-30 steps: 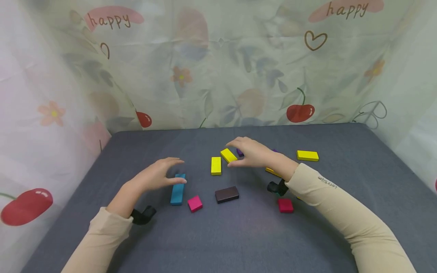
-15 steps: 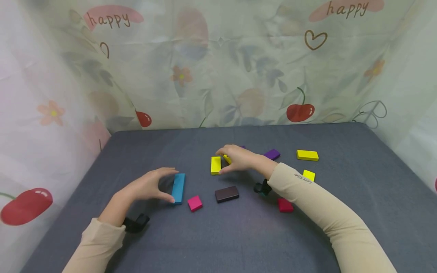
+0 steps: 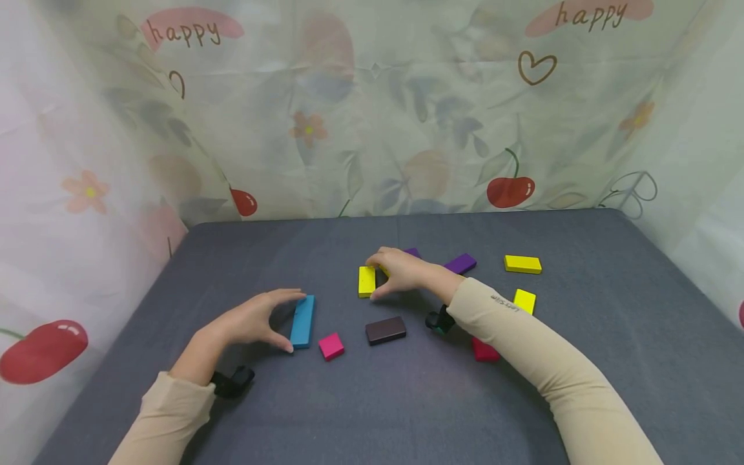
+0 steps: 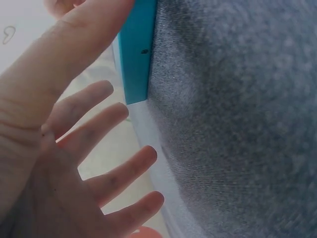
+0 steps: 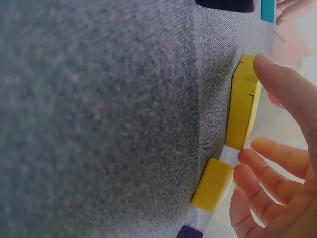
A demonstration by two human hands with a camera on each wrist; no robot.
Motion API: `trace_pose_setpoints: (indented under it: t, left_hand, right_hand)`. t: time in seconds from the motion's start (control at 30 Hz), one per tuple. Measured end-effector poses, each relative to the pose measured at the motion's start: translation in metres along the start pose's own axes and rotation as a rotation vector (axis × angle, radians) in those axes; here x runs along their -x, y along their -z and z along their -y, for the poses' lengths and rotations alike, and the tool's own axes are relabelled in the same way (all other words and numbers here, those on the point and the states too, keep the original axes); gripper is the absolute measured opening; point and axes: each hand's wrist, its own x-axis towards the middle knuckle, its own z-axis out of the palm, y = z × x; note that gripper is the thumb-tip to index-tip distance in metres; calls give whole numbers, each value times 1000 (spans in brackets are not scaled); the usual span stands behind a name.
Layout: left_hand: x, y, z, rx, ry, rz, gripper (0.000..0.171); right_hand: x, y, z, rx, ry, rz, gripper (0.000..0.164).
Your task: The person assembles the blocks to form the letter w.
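My left hand (image 3: 250,318) is beside a long blue block (image 3: 303,321) lying flat, with the thumb tip at its near end and the index fingertip by its far end. In the left wrist view the thumb overlaps the blue block (image 4: 136,54), and the other fingers are spread. Near the centre, my right hand (image 3: 401,270) reaches over a yellow block (image 3: 366,282), thumb by the near end and index finger by the far end. A second yellow block (image 5: 213,184) lies under that hand, mostly hidden in the head view. Both blocks rest on the cloth.
On the grey cloth-covered table (image 3: 372,413) lie a dark brown block (image 3: 386,330) and a pink block (image 3: 331,347). A red block (image 3: 485,350) and a yellow block (image 3: 525,300) are partly behind the right sleeve. Purple blocks (image 3: 461,263) and another yellow block (image 3: 522,264) lie farther back.
My right hand has moved left and slightly nearer, to the left yellow block. My left hand has lowered and shifted back around the blue block's ends. The blocks keep their places.
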Motion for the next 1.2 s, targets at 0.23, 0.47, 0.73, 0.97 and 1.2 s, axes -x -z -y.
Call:
trace_pose_setpoints:
  t: [0.23, 0.47, 0.73, 0.97, 1.2]
  left_hand:
    - [-1, 0, 1, -15, -17, 8, 88]
    - [-2, 0, 1, -25, -43, 1, 83]
    - [-7, -4, 3, -49, -41, -32, 78]
    - [-13, -5, -5, -48, 5, -45, 72]
    - [-21, -8, -17, -77, 48, -47, 68]
  right_hand:
    - [-3, -1, 0, -6, -23, -7, 65]
    - [-6, -4, -2, -24, -34, -16, 63]
    - [-7, -3, -2, -29, -40, -11, 62]
    - [-10, -2, -2, -24, -48, -2, 62]
    - [-11, -2, 1, -29, -46, 3, 61]
